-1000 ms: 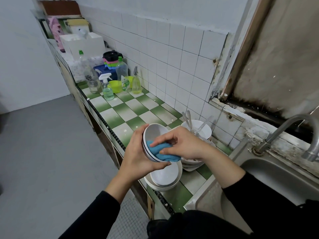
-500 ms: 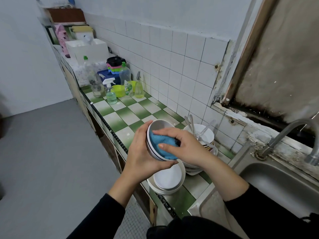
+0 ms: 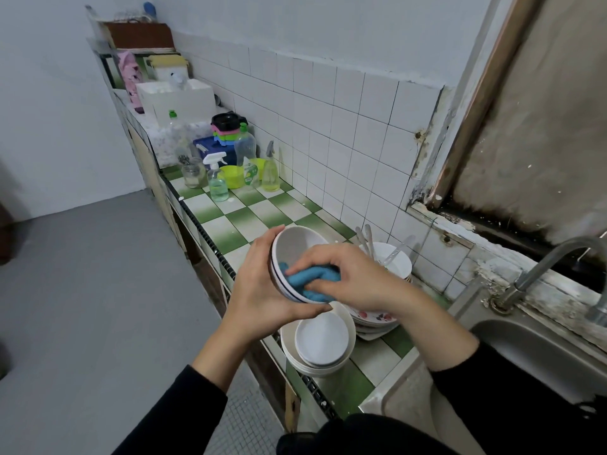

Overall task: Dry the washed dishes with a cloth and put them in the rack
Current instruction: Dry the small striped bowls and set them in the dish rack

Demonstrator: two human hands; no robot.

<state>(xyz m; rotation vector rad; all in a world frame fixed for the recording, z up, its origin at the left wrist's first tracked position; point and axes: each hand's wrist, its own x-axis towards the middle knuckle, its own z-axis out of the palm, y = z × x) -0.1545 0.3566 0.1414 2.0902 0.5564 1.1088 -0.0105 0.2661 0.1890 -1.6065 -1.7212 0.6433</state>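
My left hand (image 3: 259, 290) grips a white bowl (image 3: 292, 247) with a dark rim line, tilted on its side above the counter edge. My right hand (image 3: 348, 277) holds a bunched blue cloth (image 3: 308, 277) pressed inside the bowl's lower part. Directly below sits a stack of white bowls (image 3: 322, 343). Behind my right hand stands a pile of plates with a flower pattern (image 3: 374, 318), topped by a white bowl (image 3: 394, 261) holding spoons. No rack is clearly visible.
A green and white checked counter (image 3: 243, 221) runs away to the left. At its far end stand spray bottles (image 3: 216, 178), a jar, a yellow-green bowl and a soap bottle (image 3: 244, 152). A steel sink (image 3: 538, 353) and tap (image 3: 558, 257) are on the right.
The cloth under my right hand has slid from the bowl's upper middle down to its lower edge. The camera view has tilted down slightly.
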